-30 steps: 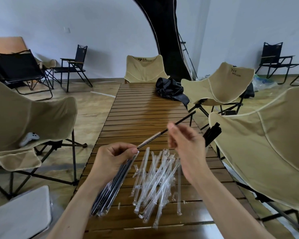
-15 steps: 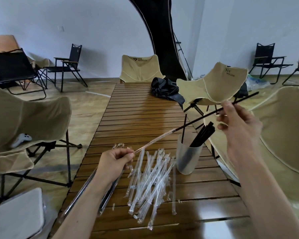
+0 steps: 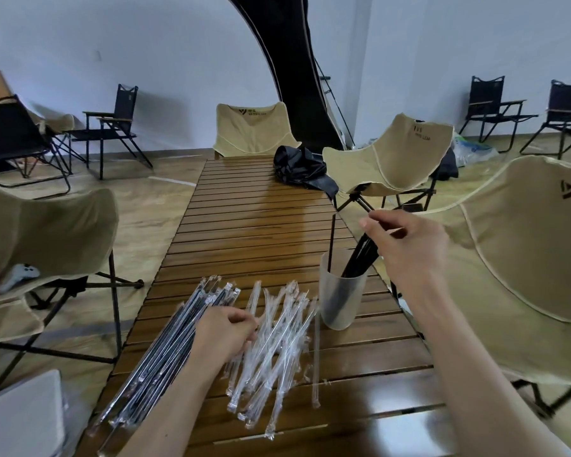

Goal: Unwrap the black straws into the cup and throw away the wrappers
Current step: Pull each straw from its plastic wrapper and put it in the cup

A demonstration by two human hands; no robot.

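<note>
Black-cored stock: bundle of still-wrapped black straws in clear plastic sleeves (image 3: pixel 175 351), lower left of the frame on the slatted brown wooden table (image 3: pixel 254 232); roughly a dozen, overlap prevents an exact count.
Left hand (image 3: pixel 226 334): rests low centre between that bundle and the wrapper pile, fingers curled; whether they pinch a wrapper cannot be told.
Empty wrappers: loose heap of clear crinkled plastic wrappers (image 3: pixel 277 341), centre bottom, just beside the cup; about fifteen to twenty, none discarded yet.
Cup: one frosted translucent plastic cup (image 3: pixel 342 298), right of centre, near the table's right edge.
Unwrapped straws: thin black straws standing in the cup (image 3: pixel 360 255); one upright alone, a leaning cluster of perhaps five.
Right hand (image 3: pixel 409 245): above the cup, fingertips pinching a straw at its top.
Risk, tipping: the light cup with leaning straws could topple off the edge if the right hand knocks it.
Risk, mixing: wrappers touching the wrapped bundle could hide an unopened straw, or slide to the floor.
</note>
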